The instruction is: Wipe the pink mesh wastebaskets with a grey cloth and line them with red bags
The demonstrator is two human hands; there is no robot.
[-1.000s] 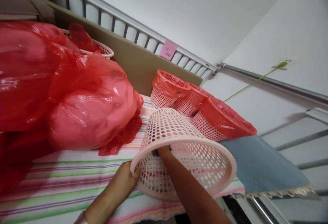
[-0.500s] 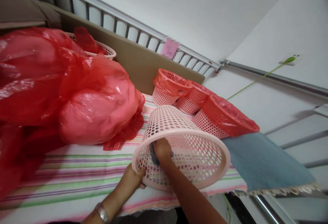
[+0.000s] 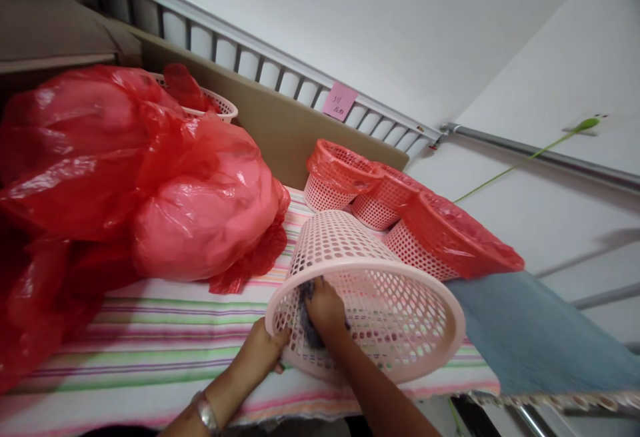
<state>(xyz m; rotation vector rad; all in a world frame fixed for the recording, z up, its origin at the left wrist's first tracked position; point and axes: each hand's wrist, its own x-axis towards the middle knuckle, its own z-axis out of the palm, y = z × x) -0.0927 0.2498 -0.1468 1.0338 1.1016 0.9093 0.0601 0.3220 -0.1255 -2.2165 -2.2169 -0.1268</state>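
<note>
A pale pink perforated plastic basket (image 3: 333,234) lies on its side on a striped cloth (image 3: 165,340), its wide mouth facing me. My left hand (image 3: 267,350) grips the rim at its lower left, thumb on the inside edge. Reaching in through the mouth, my right hand (image 3: 327,310) presses a dark grey cloth (image 3: 309,320) against the inner left wall. Its fingers are closed over the cloth and partly hidden by the hand's back.
Red plastic bags (image 3: 210,204) bulge at the left, beside another basket (image 3: 227,109) at the back. Several baskets with red liners (image 3: 345,167) stand behind the one I hold. A blue cloth (image 3: 545,330) hangs at the right, near a metal rail (image 3: 550,159).
My right hand and the grey cloth have shifted slightly inside the basket, along its left wall. The left hand keeps its hold on the rim. The whole view has shifted a little.
</note>
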